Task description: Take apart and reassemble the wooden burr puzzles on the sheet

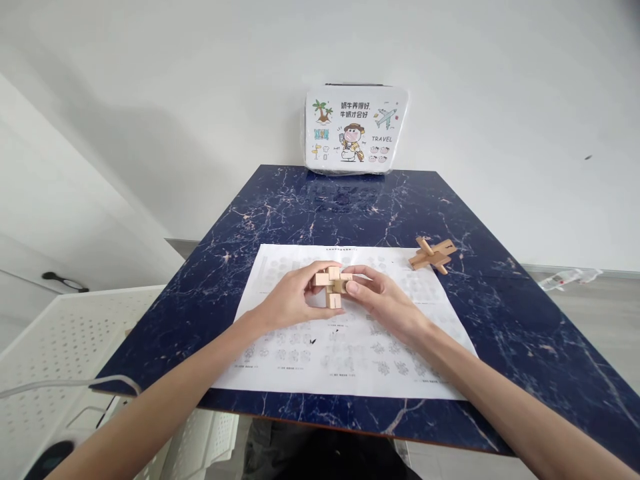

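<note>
Between my two hands, above a printed paper sheet (300, 381), is a wooden burr puzzle (333, 301) made of interlocking light blocks. My left hand (290, 293) is closed around its left side, thumb below and fingers curled over the top. My right hand (383, 297) grips the right side, with the thumb pressed on a darker block end near the middle. The fingertips behind the puzzle are partly hidden. A second wooden puzzle (434, 255), with crossed rods and flat pieces, lies at the sheet's upper right corner.
The dark blue marbled table (350, 217) carries the sheet, which bears small diagrams. A white printed case (356, 130) stands at its far edge against the wall. Left of the table is a white perforated surface (85, 333) with a white cable (100, 381). A plastic packet (570, 278) lies at right.
</note>
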`<control>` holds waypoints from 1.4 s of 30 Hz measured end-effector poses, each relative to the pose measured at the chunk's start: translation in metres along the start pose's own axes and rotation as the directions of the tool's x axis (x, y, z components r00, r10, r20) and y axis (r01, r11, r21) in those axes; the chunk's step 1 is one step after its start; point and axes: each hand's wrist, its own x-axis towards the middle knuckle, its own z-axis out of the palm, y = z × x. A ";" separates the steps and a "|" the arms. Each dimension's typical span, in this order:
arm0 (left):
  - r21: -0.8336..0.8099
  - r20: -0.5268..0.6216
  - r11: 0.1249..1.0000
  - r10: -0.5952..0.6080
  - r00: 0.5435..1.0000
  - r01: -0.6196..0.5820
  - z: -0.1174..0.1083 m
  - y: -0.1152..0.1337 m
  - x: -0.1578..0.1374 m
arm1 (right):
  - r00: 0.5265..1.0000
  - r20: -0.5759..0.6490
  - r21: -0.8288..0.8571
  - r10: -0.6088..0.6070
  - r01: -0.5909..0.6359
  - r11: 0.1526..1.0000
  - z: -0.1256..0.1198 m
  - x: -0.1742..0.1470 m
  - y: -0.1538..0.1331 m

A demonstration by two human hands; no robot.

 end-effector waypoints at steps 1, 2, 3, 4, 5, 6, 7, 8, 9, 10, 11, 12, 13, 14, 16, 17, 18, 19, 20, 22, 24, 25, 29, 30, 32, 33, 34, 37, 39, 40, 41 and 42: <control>0.002 -0.007 1.000 0.008 1.000 -0.008 0.000 -0.001 0.000 | 1.000 0.001 0.003 0.003 -0.003 1.000 0.000 -0.001 -0.001; 0.004 -0.014 1.000 0.018 1.000 -0.018 0.001 -0.002 -0.001 | 1.000 0.003 0.009 0.006 -0.006 1.000 0.000 -0.001 -0.002; 0.011 -0.026 0.999 0.035 0.999 -0.034 0.001 -0.004 -0.001 | 1.000 0.005 0.014 0.010 -0.010 1.000 0.000 -0.001 -0.003; 0.022 -0.038 0.998 0.058 0.998 -0.057 0.002 -0.005 -0.001 | 1.000 0.009 0.013 0.014 -0.014 1.000 0.000 -0.002 -0.003; 0.035 -0.048 0.996 0.087 0.995 -0.086 0.002 -0.006 -0.001 | 1.000 0.013 0.004 0.016 -0.016 1.000 0.000 -0.002 -0.004; 0.047 -0.055 0.992 0.118 0.991 -0.116 0.002 -0.007 -0.001 | 1.000 0.015 -0.008 0.017 -0.017 1.000 0.000 -0.002 -0.005; 0.053 -0.057 0.988 0.146 0.988 -0.143 0.003 -0.008 -0.001 | 1.000 0.019 -0.020 0.017 -0.017 1.000 0.000 -0.002 -0.005; 0.053 -0.054 0.985 0.169 0.984 -0.167 0.003 -0.009 0.000 | 1.000 0.022 -0.029 0.016 -0.015 0.999 0.000 -0.003 -0.006; 0.050 -0.051 0.981 0.188 0.981 -0.185 0.003 -0.009 0.000 | 1.000 0.025 -0.033 0.012 -0.011 0.999 0.001 -0.003 -0.006; 0.050 -0.050 0.979 0.200 0.978 -0.198 0.003 -0.009 0.000 | 1.000 0.026 -0.036 0.004 -0.003 0.999 0.001 -0.003 -0.006; 0.052 -0.055 0.978 0.207 0.977 -0.204 0.003 -0.009 0.000 | 1.000 0.027 -0.043 -0.010 0.011 0.999 0.002 -0.003 -0.006; 0.053 -0.061 0.977 0.208 0.976 -0.204 0.003 -0.009 0.000 | 0.999 0.031 -0.060 -0.027 0.028 0.998 0.002 -0.004 -0.006; 0.051 -0.069 0.979 0.202 0.977 -0.199 0.003 -0.008 0.001 | 0.998 0.033 -0.088 -0.050 0.053 0.995 0.003 -0.004 -0.007; 0.044 -0.077 0.982 0.189 0.979 -0.186 0.003 -0.007 0.001 | 0.996 0.031 -0.125 -0.083 0.087 0.988 0.003 -0.005 -0.007; -0.002 -0.092 0.988 0.153 0.984 -0.154 0.002 -0.005 0.001 | 0.984 0.011 -0.225 -0.180 0.178 0.958 0.004 -0.005 -0.007; -0.034 -0.093 0.989 0.138 0.986 -0.141 0.001 -0.004 0.001 | 0.971 -0.003 -0.292 -0.240 0.229 0.929 0.005 -0.006 -0.007; -0.066 -0.088 0.989 0.129 0.988 -0.135 0.001 -0.003 0.001 | 0.953 -0.011 -0.368 -0.301 0.276 0.888 0.005 -0.006 -0.007; -0.090 -0.083 0.987 0.130 0.988 -0.137 0.000 -0.002 0.001 | 0.933 -0.010 -0.446 -0.358 0.316 0.837 0.005 -0.007 -0.007; -0.102 -0.076 0.984 0.137 0.988 -0.145 0.000 -0.001 0.002 | 0.916 0.002 -0.514 -0.401 0.345 0.785 0.005 -0.007 -0.007; -0.090 -0.064 0.981 0.167 0.984 -0.172 -0.001 -0.001 0.002 | 0.905 0.047 -0.584 -0.423 0.369 0.723 0.003 -0.007 -0.009; -0.051 -0.059 0.979 0.196 0.979 -0.199 -0.001 -0.001 0.002 | 0.927 0.098 -0.557 -0.363 0.353 0.751 0.001 -0.007 -0.012; -0.029 -0.056 0.977 0.210 0.976 -0.212 -0.002 -0.001 0.002 | 0.941 0.123 -0.524 -0.314 0.330 0.785 -0.001 -0.007 -0.013; 0.014 -0.027 0.959 0.283 0.959 -0.282 -0.003 -0.001 0.001 | 0.967 0.205 -0.393 -0.154 0.225 0.892 -0.007 -0.007 -0.020; 0.018 -0.018 0.954 0.300 0.954 -0.300 -0.003 -0.001 0.000 | 0.966 0.224 -0.360 -0.128 0.204 0.910 -0.008 -0.008 -0.021; 0.027 -0.010 0.945 0.325 0.946 -0.325 -0.004 -0.001 0.000 | 0.961 0.260 -0.285 -0.091 0.166 0.944 -0.008 -0.008 -0.021; 0.038 -0.011 0.944 0.329 0.944 -0.328 -0.004 -0.001 0.000 | 0.961 0.264 -0.245 -0.079 0.146 0.958 -0.007 -0.007 -0.021; 0.051 -0.012 0.945 0.323 0.946 -0.322 -0.004 -0.001 0.000 | 0.964 0.258 -0.203 -0.068 0.123 0.971 -0.006 -0.007 -0.020; 0.085 -0.036 0.964 0.256 0.966 -0.253 -0.004 -0.003 0.002 | 0.983 0.182 -0.019 -0.011 0.015 1.000 -0.002 -0.005 -0.014; 0.073 -0.075 0.982 0.180 0.981 -0.175 -0.003 -0.004 0.004 | 0.992 0.113 0.187 0.050 -0.070 0.980 -0.002 -0.001 -0.010; 0.059 -0.099 0.989 0.139 0.985 -0.133 -0.002 -0.005 0.004 | 0.993 0.077 0.299 0.088 -0.107 0.948 -0.003 0.001 -0.009; 0.048 -0.122 0.994 0.099 0.988 -0.093 -0.001 -0.006 0.005 | 0.991 0.038 0.408 0.126 -0.131 0.904 -0.005 0.003 -0.008; 0.044 -0.139 0.997 0.064 0.988 -0.059 -0.001 -0.006 0.005 | 0.987 -0.003 0.509 0.159 -0.135 0.850 -0.009 0.006 -0.007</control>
